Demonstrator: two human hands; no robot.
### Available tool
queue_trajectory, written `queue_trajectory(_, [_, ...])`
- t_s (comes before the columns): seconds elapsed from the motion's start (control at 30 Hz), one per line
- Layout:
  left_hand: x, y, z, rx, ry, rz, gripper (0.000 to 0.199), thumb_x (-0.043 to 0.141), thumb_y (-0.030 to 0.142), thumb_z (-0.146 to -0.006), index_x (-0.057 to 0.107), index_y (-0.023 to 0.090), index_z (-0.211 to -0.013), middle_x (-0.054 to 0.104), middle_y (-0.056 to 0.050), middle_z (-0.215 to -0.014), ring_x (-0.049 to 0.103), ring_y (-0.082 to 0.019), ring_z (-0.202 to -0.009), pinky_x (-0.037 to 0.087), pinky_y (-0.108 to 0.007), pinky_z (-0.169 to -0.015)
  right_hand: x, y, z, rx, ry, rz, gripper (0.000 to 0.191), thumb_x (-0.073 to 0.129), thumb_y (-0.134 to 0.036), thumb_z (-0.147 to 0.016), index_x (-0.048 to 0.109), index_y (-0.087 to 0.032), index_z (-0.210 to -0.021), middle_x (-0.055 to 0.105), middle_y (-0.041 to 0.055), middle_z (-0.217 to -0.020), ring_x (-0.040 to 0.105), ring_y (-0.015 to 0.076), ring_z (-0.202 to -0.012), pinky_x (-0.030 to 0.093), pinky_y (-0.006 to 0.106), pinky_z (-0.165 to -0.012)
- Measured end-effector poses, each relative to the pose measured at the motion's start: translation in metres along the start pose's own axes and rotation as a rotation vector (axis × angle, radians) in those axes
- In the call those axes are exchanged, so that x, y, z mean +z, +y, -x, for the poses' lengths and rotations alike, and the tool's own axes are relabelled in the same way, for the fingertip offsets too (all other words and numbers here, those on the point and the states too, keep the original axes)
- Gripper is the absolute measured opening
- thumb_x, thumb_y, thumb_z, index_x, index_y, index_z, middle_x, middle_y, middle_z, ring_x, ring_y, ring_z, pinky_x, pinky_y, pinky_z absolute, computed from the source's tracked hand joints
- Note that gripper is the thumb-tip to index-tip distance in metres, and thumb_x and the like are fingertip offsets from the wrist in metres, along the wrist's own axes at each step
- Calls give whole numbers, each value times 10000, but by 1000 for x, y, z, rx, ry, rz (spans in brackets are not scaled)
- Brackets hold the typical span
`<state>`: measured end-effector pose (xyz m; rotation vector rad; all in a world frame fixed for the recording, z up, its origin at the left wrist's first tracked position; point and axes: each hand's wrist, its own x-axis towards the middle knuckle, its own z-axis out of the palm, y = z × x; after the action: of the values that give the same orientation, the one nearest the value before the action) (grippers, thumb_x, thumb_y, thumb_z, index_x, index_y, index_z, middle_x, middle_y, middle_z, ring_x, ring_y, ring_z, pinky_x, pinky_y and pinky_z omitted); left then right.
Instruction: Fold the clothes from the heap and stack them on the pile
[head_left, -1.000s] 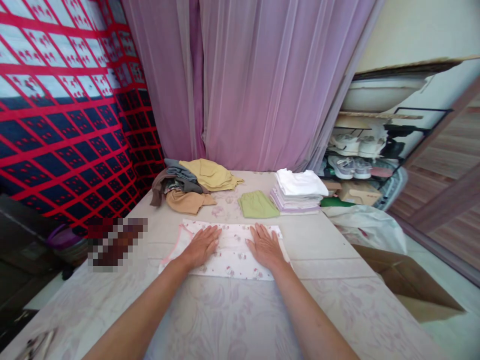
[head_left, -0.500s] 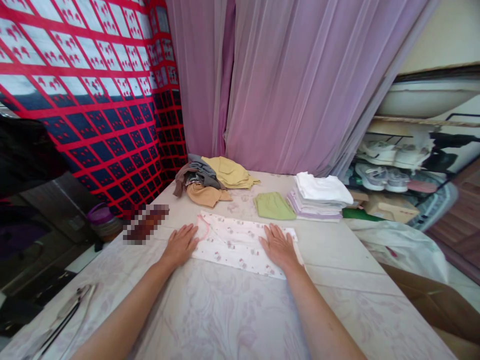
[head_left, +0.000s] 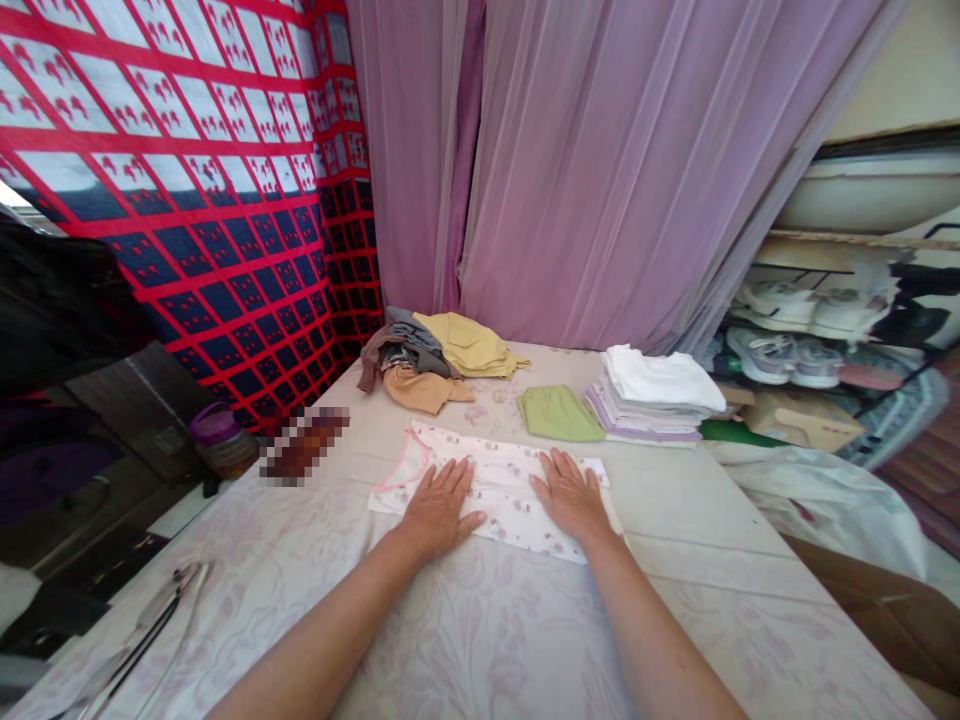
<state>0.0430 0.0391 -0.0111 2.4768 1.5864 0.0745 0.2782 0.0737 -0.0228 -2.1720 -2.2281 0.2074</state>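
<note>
A white printed shirt [head_left: 510,510] with a pink-edged neckline lies folded lengthwise and flat on the patterned sheet. Its neck end points left. My left hand [head_left: 441,508] rests flat on the shirt's left half, fingers spread. On the right end, my right hand [head_left: 571,495] presses flat, its fingers also spread. Neither hand grips anything. Just beyond the shirt lies a folded green garment [head_left: 559,413], touching a stack of folded clothes [head_left: 652,395] with a white one on top.
A loose heap of clothes has a yellow garment [head_left: 476,345] and an orange garment [head_left: 424,390]. Cables [head_left: 154,630] lie at the near left. A purple-lidded jar [head_left: 221,440] stands beside the left edge. Shoes [head_left: 784,355] fill a rack at right, behind a plastic bag [head_left: 817,495].
My left hand has slid right from the neckline onto the shirt's body, uncovering the neck end. My right hand stays on the right end. The view has shifted slightly.
</note>
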Motion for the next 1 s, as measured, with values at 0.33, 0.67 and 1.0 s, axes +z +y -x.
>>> queue_trajectory(0.33, [0,-14,8,80,3,-17,596,298,571,-922,316,287,-1446,182,-70,-1553,159,-277,-1421,155,-497,-1132,8,14,2,-56,216,-122,442,304,-331,-939,540,-204,-1291,456,92,-1417,371,219,-1325,262,449,-1089])
queue_trajectory(0.67, [9,-21,5,142,49,-71,595,248,560,-937,292,272,-1455,197,-33,-1550,175,-266,-1419,135,-523,-1129,-12,56,23,366,276,-198,471,389,-317,-873,523,-164,-1298,609,113,-1233,571,243,-1105,436,353,-917])
queue_trajectory(1.0, [-1,13,1,69,74,-54,651,319,571,-904,361,189,-1429,274,-107,-1520,180,-287,-1417,34,-542,-1134,-28,94,25,353,-129,-407,398,504,-506,-810,710,-180,-709,714,85,-772,662,221,-765,448,283,-666])
